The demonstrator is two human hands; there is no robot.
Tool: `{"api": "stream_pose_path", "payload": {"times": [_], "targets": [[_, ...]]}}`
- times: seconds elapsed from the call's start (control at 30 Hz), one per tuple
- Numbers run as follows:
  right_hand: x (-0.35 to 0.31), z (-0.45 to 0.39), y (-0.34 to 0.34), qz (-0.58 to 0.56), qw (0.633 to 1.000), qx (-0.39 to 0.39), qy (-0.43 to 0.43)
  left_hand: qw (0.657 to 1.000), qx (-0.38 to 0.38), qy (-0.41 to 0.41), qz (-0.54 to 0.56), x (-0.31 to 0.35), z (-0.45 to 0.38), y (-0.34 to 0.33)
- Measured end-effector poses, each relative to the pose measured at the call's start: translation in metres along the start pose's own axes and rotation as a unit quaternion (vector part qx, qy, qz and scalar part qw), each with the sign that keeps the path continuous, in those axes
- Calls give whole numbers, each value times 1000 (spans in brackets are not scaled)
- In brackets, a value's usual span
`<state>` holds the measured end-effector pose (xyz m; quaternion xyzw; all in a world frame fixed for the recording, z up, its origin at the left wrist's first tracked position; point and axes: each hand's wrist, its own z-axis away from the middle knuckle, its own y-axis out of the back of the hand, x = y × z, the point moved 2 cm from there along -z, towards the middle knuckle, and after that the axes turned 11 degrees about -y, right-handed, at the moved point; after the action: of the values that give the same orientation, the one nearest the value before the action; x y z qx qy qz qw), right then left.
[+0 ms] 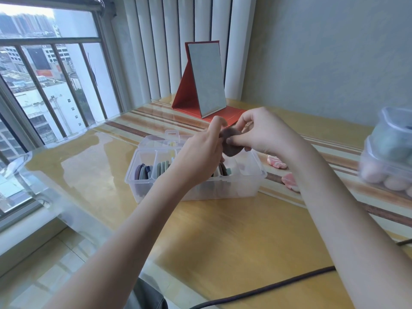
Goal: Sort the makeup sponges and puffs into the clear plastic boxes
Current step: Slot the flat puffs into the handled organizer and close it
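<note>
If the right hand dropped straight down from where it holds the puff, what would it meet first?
Most likely the clear divided box right below: the right hand pinches the dark puff over its right-end compartments. Depth is uncertain from this single view.

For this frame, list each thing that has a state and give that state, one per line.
brown puff: held above the divided box, pinched by both hands.
left hand: fingers curled on the puff.
right hand: pinching the puff.
divided box: open, puffs standing on edge in several compartments.
pink puffs: lying loose on the table, unsorted.
stacked boxes: filled with sponges; blurred at the frame edge.
mirror: propped upright on its red stand.
</note>
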<state>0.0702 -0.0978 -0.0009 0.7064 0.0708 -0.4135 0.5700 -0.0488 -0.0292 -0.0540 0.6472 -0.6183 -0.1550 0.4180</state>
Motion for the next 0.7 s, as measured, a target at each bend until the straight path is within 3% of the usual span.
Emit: {"api": "stream_pose_path", "payload": {"times": [0.23, 0.7], "targets": [[-5, 4, -16, 87, 996, 9, 2, 1000, 11, 19, 9, 5, 1, 3], [-11, 13, -21, 119, 991, 49, 23, 999, 17, 35, -2, -1, -1, 1]]}}
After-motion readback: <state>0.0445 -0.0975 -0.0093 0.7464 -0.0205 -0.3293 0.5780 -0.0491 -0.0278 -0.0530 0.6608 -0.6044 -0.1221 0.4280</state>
